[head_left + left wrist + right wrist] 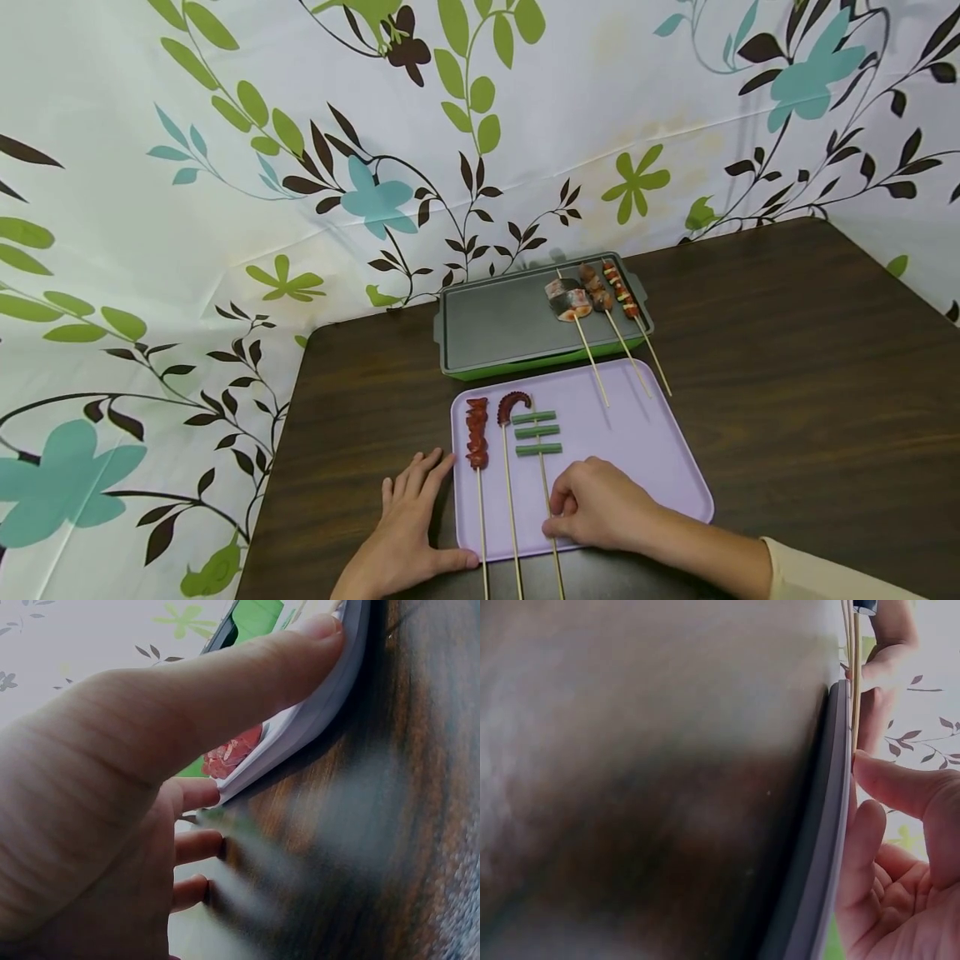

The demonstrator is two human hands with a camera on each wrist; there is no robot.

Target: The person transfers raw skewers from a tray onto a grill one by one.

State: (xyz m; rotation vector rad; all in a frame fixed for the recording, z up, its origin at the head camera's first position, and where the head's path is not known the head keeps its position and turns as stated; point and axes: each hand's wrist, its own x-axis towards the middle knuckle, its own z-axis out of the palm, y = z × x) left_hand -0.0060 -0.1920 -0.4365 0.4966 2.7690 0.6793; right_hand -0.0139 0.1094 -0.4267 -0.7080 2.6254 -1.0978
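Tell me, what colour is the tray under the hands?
The tray is light purple, best seen in the head view.

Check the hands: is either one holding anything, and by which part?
The right hand pinches the green-bean skewer on its bare stick, below the beans. The left hand holds nothing; it lies flat against the purple tray's left edge.

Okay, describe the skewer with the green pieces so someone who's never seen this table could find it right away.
Start at the purple tray lying on the dark table in front of the grey grill plate. Three skewers lie side by side at its left end; the green skewer is the rightmost, next to the right hand. It alone carries three green sticks set crosswise; its neighbours hold reddish pieces.
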